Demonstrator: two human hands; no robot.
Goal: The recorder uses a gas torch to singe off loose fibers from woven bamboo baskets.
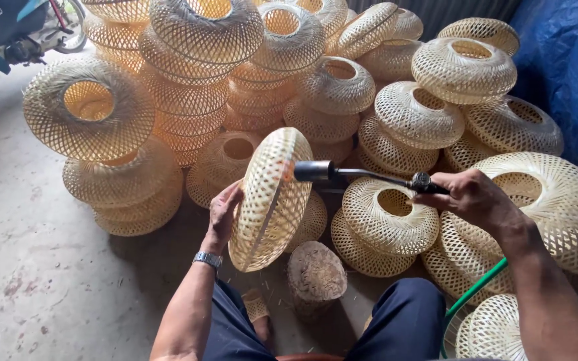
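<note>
My left hand (223,215) holds a round woven bamboo lampshade (270,198) on its edge, tilted upright between my knees. My right hand (473,198) grips the handle of a gas torch (362,175) whose dark nozzle points at the shade's upper rim, where a small orange flame touches the weave. A green hose (471,295) runs down from the torch past my right forearm. A wristwatch sits on my left wrist. Below the shade stands a short wooden stump (315,275).
Stacks of similar woven bamboo lampshades (188,73) fill the floor ahead and to the right. A blue tarpaulin (566,67) hangs at the far right. A motorbike (8,30) is parked at the top left on the bare concrete floor (28,267).
</note>
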